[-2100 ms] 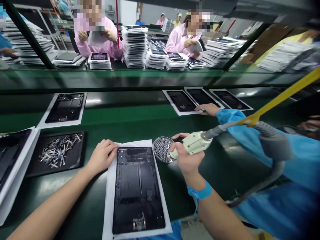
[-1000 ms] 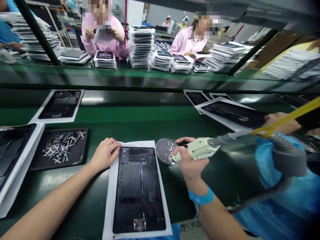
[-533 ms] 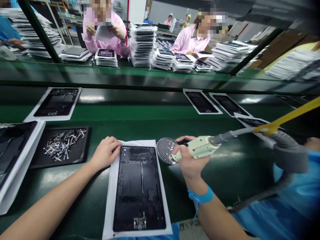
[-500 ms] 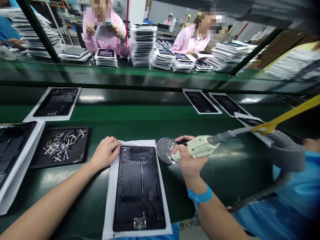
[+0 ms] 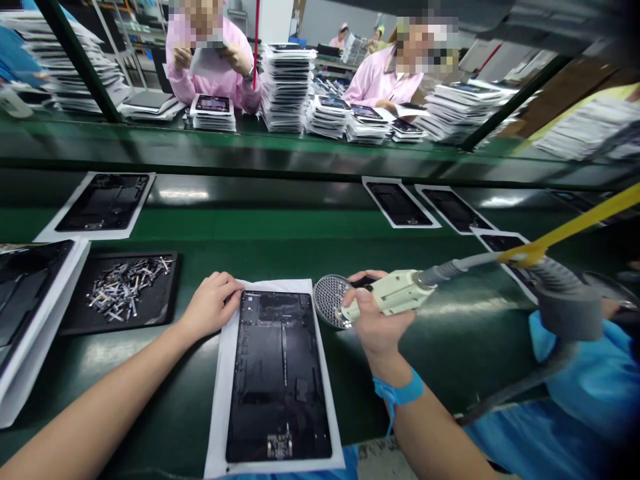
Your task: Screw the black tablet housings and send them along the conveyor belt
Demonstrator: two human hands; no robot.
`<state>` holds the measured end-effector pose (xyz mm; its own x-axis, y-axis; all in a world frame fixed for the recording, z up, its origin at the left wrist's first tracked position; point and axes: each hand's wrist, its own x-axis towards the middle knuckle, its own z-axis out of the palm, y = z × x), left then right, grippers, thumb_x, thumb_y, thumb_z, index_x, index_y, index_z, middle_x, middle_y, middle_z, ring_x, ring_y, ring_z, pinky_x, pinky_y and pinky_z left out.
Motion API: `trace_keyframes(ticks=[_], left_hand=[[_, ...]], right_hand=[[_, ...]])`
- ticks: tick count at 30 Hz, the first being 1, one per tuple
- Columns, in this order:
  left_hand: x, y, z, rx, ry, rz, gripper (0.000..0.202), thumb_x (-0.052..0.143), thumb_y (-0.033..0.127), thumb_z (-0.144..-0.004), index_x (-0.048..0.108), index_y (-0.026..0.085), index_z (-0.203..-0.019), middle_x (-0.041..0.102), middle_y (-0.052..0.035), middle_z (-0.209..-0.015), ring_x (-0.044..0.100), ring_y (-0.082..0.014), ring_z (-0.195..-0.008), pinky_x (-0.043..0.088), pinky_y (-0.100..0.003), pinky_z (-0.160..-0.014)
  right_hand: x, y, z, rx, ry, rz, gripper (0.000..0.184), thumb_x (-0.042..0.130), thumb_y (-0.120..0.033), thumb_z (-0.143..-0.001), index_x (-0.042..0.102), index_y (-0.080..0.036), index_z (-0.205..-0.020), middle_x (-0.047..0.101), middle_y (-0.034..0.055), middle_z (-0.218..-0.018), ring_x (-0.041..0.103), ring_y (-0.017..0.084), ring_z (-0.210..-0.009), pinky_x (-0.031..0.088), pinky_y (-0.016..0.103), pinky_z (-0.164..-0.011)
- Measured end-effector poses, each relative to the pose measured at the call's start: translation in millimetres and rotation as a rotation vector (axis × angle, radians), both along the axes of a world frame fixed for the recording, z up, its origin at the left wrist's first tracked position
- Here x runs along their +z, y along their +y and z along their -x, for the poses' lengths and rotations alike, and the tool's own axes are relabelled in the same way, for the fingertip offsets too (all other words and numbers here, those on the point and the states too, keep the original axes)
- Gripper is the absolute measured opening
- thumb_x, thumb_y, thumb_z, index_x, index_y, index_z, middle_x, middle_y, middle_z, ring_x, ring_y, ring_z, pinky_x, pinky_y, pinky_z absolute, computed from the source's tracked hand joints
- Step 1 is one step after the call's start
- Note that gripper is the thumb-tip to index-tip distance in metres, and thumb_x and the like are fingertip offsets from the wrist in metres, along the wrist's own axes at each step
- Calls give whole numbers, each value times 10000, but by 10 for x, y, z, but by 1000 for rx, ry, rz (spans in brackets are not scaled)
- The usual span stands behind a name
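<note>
Rests the left hand (image 5: pixel 210 305), fingers together and bent, on the upper left corner of a white sheet (image 5: pixel 220 413); cannot tell pinching from pressing there. Grips a pale green hand tool (image 5: pixel 397 295) in the right hand (image 5: pixel 383 327), thumb and fingers wrapped around the handle, with a round, perforated metal head (image 5: pixel 331 300) toward the left hand, beside the sheet's upper right corner. Wears a blue wristband (image 5: pixel 400 391) on the right wrist. Has a black tablet panel (image 5: pixel 277 373) flat on the white sheet, between the hands and reaching nearer the body. Just left of the left hand, a black tray (image 5: pixel 75 317) with a loose heap of small metal strips (image 5: pixel 123 287). Beyond the left hand and farther left, another panel on paper (image 5: pixel 103 203). Beyond the right hand, three more panels on white sheets (image 5: pixel 400 205). Right of the right hand, a yellow strap (image 5: pixel 575 230) around a grey cable (image 5: pixel 460 265), then a co-worker's blue sleeve (image 5: pixel 585 360). Farthest beyond both hands, tall stacks (image 5: pixel 287 90) near two people in pink (image 5: pixel 240 40).
</note>
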<state>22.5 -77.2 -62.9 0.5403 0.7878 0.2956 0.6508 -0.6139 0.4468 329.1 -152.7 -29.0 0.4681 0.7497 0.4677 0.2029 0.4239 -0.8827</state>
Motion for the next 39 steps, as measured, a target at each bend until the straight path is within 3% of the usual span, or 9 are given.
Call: trace_keyframes(ticks=[13,25,39], left_hand=[[-5,-2,4,-2,0,11,267,472,268,-1000,732,207,-1012,689,-64,-929,589,-216,-873,472,-381,-786],[-13,-5,-1,-1,2,8,255,482,253,-995,729,193,-1000,679,-66,-916,583,-221,-877,466,-377,-781],[-7,-4,-6,-1,-5,-8,267,475,256,-997,732,186,-1007,684,-67,-919,584,-217,-871,461,-375,-768]], right_hand=[[11,18,55,-14,38,-75,192,731,-279,-881,632,-218,-1035,670,7,-872,635,115,-507,559,278,-468],[64,38,48,-27,21,-54,210,739,-294,-869,620,-201,-1015,655,-3,-835,624,104,-490,558,258,-458],[38,-25,47,39,71,-60,224,750,-255,-865,637,-219,-1054,675,5,-900,643,108,-489,561,256,-425]])
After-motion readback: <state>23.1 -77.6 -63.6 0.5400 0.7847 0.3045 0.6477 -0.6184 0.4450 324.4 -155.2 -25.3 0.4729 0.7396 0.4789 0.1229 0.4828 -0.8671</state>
